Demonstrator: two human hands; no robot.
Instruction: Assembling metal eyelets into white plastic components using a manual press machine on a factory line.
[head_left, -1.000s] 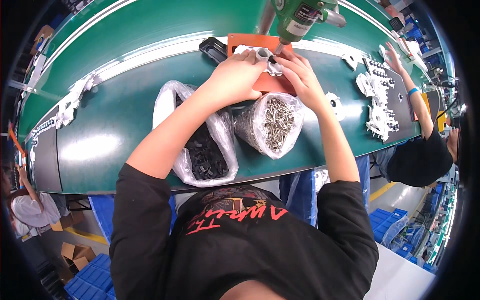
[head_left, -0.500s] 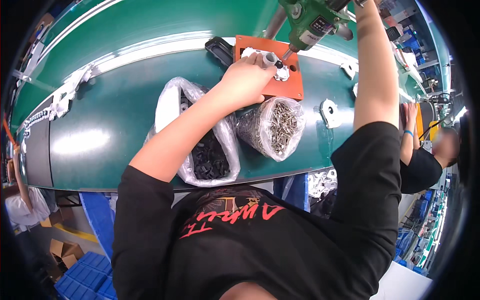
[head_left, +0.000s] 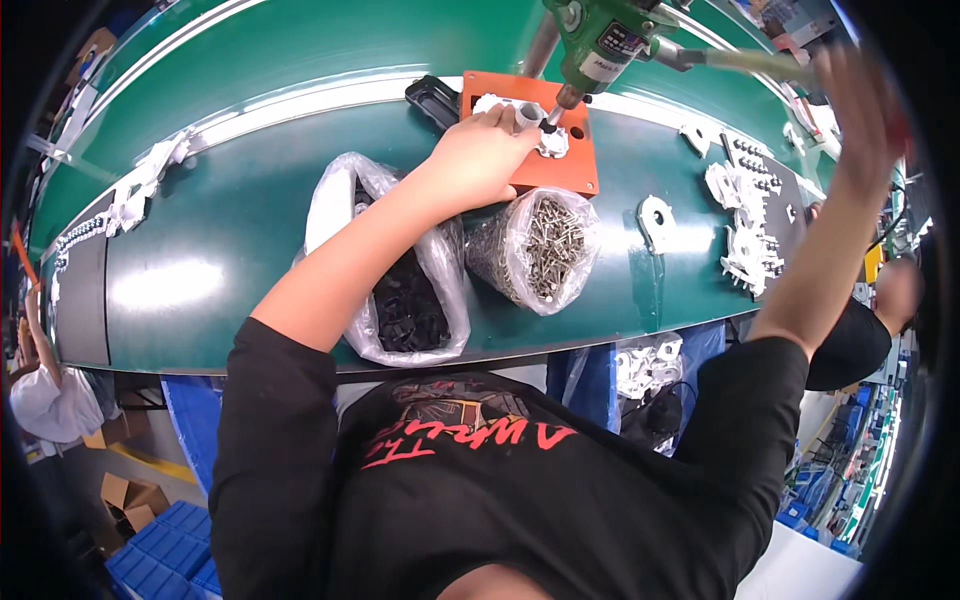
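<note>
My left hand [head_left: 484, 158] is closed on a white plastic part [head_left: 496, 102] with a grey round socket, lying on an orange plate [head_left: 571, 174]. The tip of a green bench press [head_left: 606, 52] reaches down to a small black piece [head_left: 548, 126] beside my fingertips; whether it touches cannot be made out. Out to the right, my right hand [head_left: 856, 112] is at the outer end of the press lever [head_left: 745, 62]. Motion smears its fingers, so their grip is unclear.
Nearest me stand a clear bag of black parts [head_left: 408, 320] and a clear bag of metal screws [head_left: 553, 250]. White plastic parts [head_left: 742, 215] lie to the right, with a single one [head_left: 656, 224] nearer. A black tool [head_left: 433, 100] sits behind the plate. A co-worker [head_left: 860, 340] is at right.
My right hand has swung from the top edge out to the right and nearer me. The press tip has come down toward the black piece. My left hand keeps its hold.
</note>
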